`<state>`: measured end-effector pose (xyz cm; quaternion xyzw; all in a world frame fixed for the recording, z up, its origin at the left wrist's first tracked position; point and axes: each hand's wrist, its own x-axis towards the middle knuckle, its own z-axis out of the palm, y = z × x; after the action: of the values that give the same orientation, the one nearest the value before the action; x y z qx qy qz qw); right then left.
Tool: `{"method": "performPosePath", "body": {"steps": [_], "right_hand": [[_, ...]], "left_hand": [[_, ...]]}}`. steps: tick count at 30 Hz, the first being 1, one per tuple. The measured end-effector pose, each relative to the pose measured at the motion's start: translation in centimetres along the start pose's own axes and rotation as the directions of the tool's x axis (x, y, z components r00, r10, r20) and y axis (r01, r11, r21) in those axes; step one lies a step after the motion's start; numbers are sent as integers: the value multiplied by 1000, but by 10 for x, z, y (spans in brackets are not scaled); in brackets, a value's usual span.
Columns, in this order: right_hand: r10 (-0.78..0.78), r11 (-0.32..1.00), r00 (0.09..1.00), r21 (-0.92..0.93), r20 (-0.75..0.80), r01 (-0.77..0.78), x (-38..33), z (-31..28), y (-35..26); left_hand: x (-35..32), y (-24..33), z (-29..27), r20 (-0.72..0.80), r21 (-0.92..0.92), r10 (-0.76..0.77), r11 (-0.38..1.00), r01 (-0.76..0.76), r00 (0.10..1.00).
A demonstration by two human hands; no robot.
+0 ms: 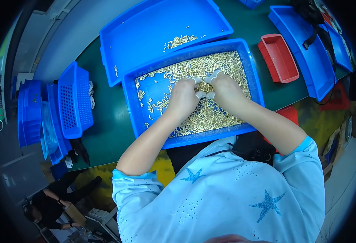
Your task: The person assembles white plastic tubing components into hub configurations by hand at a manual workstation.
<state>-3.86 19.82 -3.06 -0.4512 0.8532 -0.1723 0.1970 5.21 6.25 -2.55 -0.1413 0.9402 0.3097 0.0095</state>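
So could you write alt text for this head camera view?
Two bare hands, left hand and right hand, with white fingertip covers, sift small brass-coloured parts in a blue tray on a green table. More blue trays and a red bin sit around.

Bright, even overhead light, slightly cool, fills the middle; the blue trays (162, 28) look saturated, with soft sheen and only faint shadows under the hands (202, 95). Strong fisheye bending curves tray edges and the bench (105, 121) toward a black circular rim. The lower left is dim, and outer areas are softer and slightly smeared
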Motion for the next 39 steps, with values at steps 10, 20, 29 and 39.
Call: {"method": "performPosePath", "body": {"steps": [10, 20, 29, 39], "right_hand": [[42, 979, 968, 202, -249, 10, 4, 21, 6], [213, 877, 965, 465, -156, -118, 8, 7, 1], [329, 653, 944, 731, -37, -199, -4, -3, -5], [206, 812, 943, 584, -263, -14, -9, -5, -3]], "left_hand": [[2, -7, 3, 11, -322, -182, 930, 176, 983], [5, -7, 7, 166, -787, -308, 531, 313, 937], [-1, -3, -1, 72, -863, -243, 471, 182, 967], [-4, -1, 9, -67, -868, -170, 496, 27, 983]]}}
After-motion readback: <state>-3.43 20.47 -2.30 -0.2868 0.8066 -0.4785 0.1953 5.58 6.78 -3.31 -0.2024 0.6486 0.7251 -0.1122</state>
